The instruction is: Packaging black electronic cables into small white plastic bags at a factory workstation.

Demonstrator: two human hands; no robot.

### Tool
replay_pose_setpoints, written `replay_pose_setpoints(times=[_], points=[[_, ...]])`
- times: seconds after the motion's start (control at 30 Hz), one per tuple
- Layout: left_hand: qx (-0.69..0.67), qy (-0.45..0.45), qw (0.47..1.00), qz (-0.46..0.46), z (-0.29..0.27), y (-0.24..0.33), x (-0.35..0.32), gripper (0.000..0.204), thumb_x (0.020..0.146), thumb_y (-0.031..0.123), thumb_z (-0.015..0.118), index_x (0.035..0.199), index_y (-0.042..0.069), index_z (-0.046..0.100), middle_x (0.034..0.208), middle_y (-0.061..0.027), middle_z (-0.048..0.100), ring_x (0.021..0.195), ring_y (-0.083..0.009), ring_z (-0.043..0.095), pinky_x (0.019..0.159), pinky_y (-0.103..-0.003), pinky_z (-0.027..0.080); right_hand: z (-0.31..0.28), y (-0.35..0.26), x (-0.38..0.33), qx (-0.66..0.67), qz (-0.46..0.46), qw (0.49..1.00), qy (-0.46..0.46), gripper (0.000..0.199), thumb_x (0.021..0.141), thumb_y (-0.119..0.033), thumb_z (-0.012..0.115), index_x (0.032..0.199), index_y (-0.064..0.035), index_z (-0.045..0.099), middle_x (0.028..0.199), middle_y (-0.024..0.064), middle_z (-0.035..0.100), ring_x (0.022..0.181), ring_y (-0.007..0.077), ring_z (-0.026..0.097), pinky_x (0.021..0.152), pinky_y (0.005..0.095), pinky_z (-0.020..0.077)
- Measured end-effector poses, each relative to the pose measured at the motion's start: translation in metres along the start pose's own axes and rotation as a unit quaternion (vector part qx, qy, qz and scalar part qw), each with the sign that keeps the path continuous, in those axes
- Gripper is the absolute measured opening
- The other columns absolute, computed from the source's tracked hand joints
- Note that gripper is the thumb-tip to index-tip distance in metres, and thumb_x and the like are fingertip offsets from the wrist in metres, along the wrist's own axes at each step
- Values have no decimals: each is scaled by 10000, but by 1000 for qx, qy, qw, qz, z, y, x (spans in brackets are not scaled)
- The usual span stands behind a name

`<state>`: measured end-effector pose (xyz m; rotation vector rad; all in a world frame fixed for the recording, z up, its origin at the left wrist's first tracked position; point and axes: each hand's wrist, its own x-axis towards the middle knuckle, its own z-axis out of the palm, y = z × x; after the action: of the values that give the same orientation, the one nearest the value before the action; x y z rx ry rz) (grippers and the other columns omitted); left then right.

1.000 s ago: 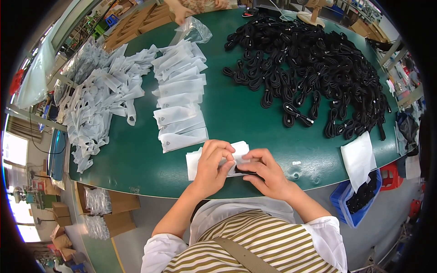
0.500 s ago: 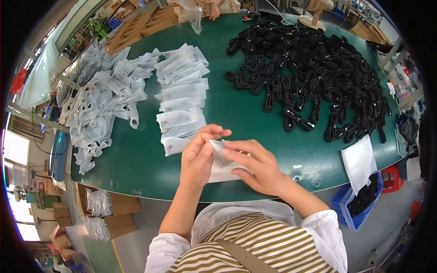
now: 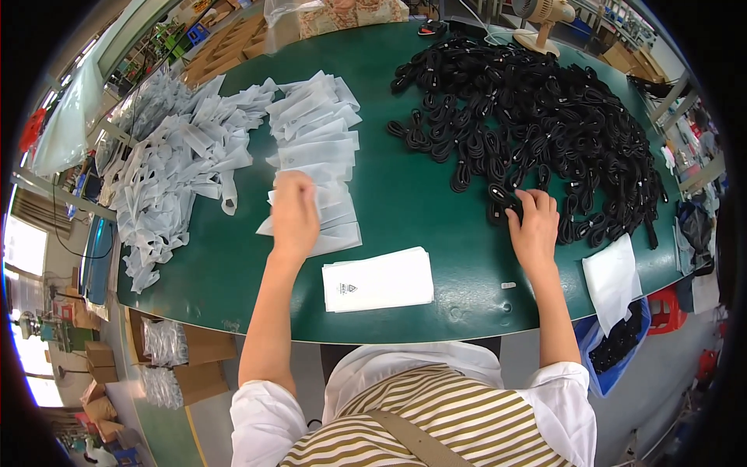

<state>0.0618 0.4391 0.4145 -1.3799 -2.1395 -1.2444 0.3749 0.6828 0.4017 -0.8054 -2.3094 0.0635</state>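
Observation:
Over the overlapping row of frosted plastic bags is my left hand, its fingers curled down and smeared by motion. Whether it grips a bag is hidden. My right hand reaches the near edge of a big heap of black coiled cables. Thumb and fingers are apart, close to one tied cable. Between my forearms, near the table's front edge, lies a white flat stack of bags or sheets with small dark print at its left end.
A loose pile of frosted bags covers the left of the green table. A white sheet hangs over the right edge above a blue-lined bin. A fan stands behind the cables. Across the table is another person's hand.
My hands have parted. The left went to the bag row, the right to the cables. The white piece they held is out of them, and a white stack lies in view there.

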Motion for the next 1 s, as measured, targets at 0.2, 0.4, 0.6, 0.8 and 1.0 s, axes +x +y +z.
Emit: replay_pose_setpoints(times=[0.2, 0.4, 0.6, 0.8, 1.0], points=[[42, -46, 996, 66, 17, 49, -21, 244, 845, -19, 656, 1068, 14, 563, 1066, -159, 588, 946, -341, 583, 838, -390, 487, 14, 25, -19, -112, -21, 993, -35, 300, 811, -98, 700, 1097, -26, 643, 977, 115, 602, 984, 333, 549, 802, 430, 421], [-117, -222, 966, 62, 31, 124, -74, 209, 820, 19, 719, 993, 24, 601, 984, -128, 605, 849, -297, 601, 717, -347, 505, -17, -33, -31, 128, 14, 990, -54, 285, 862, -36, 628, 1146, -15, 620, 909, 146, 575, 850, 321, 574, 730, 408, 447], [-120, -228, 966, 14, 45, 119, -93, 142, 825, -23, 698, 896, 17, 581, 917, -104, 593, 770, -277, 584, 655, -340, 496, -47, -66, -59, 307, -5, 938, -158, 360, 879, -27, 614, 1238, -7, 599, 848, 151, 559, 699, 338, 569, 644, 395, 468], [-229, -222, 938, -137, 37, 122, -92, 141, 817, -39, 692, 887, 11, 580, 890, -94, 583, 754, -261, 563, 625, -325, 482, -63, -64, -60, 258, -98, 924, -265, 403, 856, -37, 661, 1254, -19, 603, 821, 130, 580, 695, 307, 600, 675, 352, 496], [-232, -220, 947, 27, 29, 124, -86, 155, 795, -42, 694, 874, 46, 593, 950, -78, 584, 861, -252, 543, 750, -341, 460, -37, -57, -66, 464, 5, 810, -359, 379, 839, -22, 691, 1212, -33, 627, 852, 107, 604, 735, 241, 627, 724, 312, 512]])
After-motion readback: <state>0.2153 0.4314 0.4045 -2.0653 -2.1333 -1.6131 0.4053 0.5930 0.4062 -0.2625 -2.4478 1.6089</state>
